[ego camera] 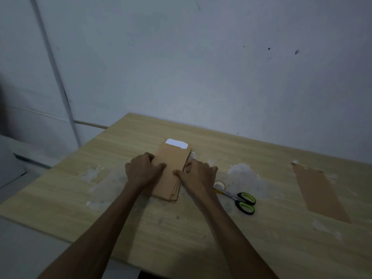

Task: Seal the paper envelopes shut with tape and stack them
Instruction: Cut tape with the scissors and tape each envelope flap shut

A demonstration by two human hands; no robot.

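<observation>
Stack of brown envelopes [171, 174] held between both hands on table [201, 238]. Left hand [142, 170] curled on stack's left edge, thumb laid on top; right hand [199, 173] gripped right edge, thumb on top. White sheet [176, 143] seen beyond fingertips. Tape roll [219, 185] and scissors [242, 201] noted just right of right wrist; single envelope [320, 195] far right.
</observation>
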